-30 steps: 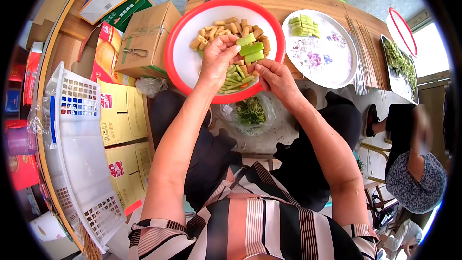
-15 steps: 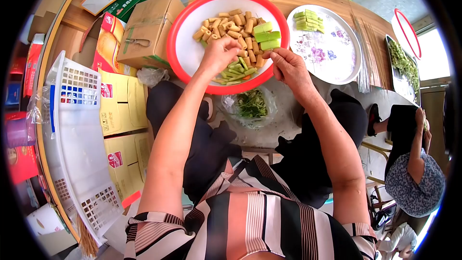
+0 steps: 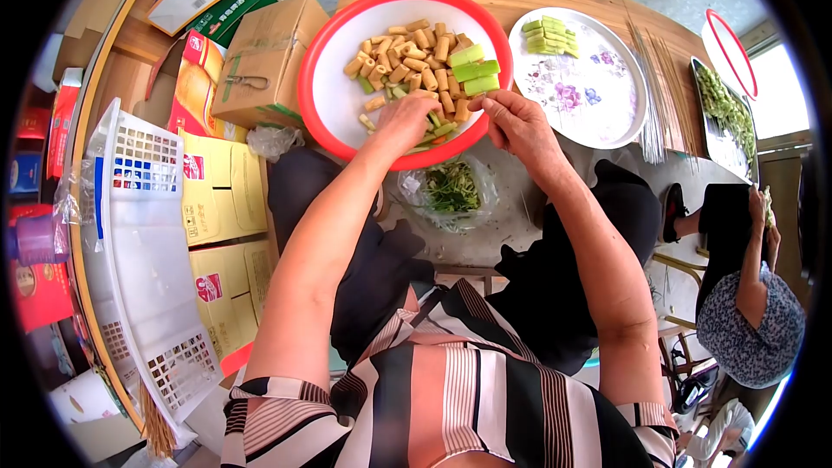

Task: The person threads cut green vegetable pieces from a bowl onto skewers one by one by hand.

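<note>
My left hand (image 3: 407,121) is down inside a white basin with a red rim (image 3: 314,126), its fingers bent over the cut green stalks (image 3: 443,130). Its fingertips are largely hidden, and so is anything between them. Over the basin's right edge, the thumb and fingers of my right hand (image 3: 517,124) are pinched together; what they hold is too small to make out. Just above that pinch lie thick pale-green pieces (image 3: 477,71). Many short tan-brown cylindrical pieces (image 3: 414,63) fill the middle of the basin.
Right of the basin, a floral plate (image 3: 598,126) bears green pieces (image 3: 549,35). Thin sticks (image 3: 648,95) lie beyond it, near a tray of greens (image 3: 728,121). Below sits a plastic bag of leaves (image 3: 452,189). Cartons (image 3: 273,56) stand left. Another person (image 3: 750,321) sits at right.
My left hand has gone lower and to the right, into the green stalks. My right hand keeps its pinch by the basin's edge. The view has shifted slightly.
</note>
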`<state>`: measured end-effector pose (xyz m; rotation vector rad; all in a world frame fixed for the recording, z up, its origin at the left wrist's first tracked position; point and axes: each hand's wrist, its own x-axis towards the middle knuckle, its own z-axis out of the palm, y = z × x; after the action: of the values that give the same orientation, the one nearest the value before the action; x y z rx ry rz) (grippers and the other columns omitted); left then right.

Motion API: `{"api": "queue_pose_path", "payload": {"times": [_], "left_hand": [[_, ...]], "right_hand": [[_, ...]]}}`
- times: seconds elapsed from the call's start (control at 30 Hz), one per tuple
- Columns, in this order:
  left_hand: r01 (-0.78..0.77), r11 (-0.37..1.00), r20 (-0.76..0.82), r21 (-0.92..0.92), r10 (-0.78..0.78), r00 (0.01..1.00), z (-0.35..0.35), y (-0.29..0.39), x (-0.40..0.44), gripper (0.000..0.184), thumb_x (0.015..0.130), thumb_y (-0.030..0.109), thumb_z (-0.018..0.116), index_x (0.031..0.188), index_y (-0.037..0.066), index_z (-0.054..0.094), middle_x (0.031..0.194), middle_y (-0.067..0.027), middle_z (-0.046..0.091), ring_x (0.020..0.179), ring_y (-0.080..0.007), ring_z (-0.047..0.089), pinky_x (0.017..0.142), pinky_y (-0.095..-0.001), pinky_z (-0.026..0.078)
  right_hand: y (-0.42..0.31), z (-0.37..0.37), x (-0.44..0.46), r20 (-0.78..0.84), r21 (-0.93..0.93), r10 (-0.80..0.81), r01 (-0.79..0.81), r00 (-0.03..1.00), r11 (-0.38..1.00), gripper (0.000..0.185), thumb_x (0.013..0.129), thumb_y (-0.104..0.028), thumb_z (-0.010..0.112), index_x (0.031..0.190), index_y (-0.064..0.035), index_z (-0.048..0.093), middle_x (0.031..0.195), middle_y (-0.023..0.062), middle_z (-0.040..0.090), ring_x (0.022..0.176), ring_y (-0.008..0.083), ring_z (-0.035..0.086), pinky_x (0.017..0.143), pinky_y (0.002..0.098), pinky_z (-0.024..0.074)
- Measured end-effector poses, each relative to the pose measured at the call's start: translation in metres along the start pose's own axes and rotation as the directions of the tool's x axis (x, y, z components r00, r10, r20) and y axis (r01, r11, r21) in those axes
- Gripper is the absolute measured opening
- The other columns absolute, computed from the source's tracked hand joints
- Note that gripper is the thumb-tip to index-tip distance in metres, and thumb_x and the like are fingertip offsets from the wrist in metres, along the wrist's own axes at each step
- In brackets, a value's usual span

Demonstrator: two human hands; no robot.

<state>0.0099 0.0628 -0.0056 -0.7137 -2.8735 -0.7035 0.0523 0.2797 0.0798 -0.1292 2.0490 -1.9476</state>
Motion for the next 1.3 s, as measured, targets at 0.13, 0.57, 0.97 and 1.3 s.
{"api": "queue_pose_path", "payload": {"times": [0.13,0.57,0.97,1.3], "left_hand": [[0.150,0.983,0.109,0.103,-0.161,0.981,-0.005,-0.009,0.003,0.022,0.069,0.005,0.068,0.090,0.009,0.066,0.093,-0.0140,0.060,0.093,-0.0322,0.058,0.078,-0.0409,0.046],[0.572,0.404,0.399,-0.714,-0.436,0.806,-0.042,0.000,0.023,0.023,0.090,0.011,0.053,0.111,0.002,0.060,0.098,-0.0021,0.063,0.087,-0.0110,0.062,0.075,-0.0268,0.049],[0.393,0.144,0.308,-0.908,-0.403,0.862,-0.066,0.006,0.022,0.024,0.085,0.007,0.063,0.108,0.001,0.056,0.091,-0.0067,0.064,0.076,-0.0127,0.061,0.072,-0.0259,0.051],[0.204,0.047,0.160,-0.978,-0.463,0.872,-0.062,0.001,0.023,0.018,0.084,0.004,0.064,0.100,0.002,0.056,0.090,-0.0075,0.063,0.076,-0.0150,0.062,0.071,-0.0273,0.053]], "right_hand": [[-0.003,-0.003,-0.004,-0.011,-0.009,0.004,-0.004,1.000,1.000,0.022,0.096,-0.020,0.048,0.093,-0.0053,0.064,0.052,-0.0040,0.045,0.047,0.0035,0.038,0.046,0.0197,0.0314],[-0.003,-0.002,-0.005,0.001,-0.033,0.002,-0.002,1.000,0.999,0.023,0.095,-0.019,0.049,0.093,-0.0023,0.065,0.052,-0.0033,0.044,0.048,0.0044,0.038,0.047,0.0205,0.0321],[0.009,0.008,-0.003,0.101,-0.099,0.047,-0.037,0.994,0.994,0.022,0.095,-0.018,0.049,0.095,-0.0018,0.064,0.051,-0.0024,0.044,0.047,0.0049,0.041,0.046,0.0213,0.0340],[0.001,0.014,-0.004,0.132,-0.093,0.023,-0.011,0.991,0.996,0.022,0.095,-0.016,0.047,0.094,-0.0013,0.063,0.052,-0.0022,0.044,0.047,0.0049,0.042,0.047,0.0213,0.0353]]}}
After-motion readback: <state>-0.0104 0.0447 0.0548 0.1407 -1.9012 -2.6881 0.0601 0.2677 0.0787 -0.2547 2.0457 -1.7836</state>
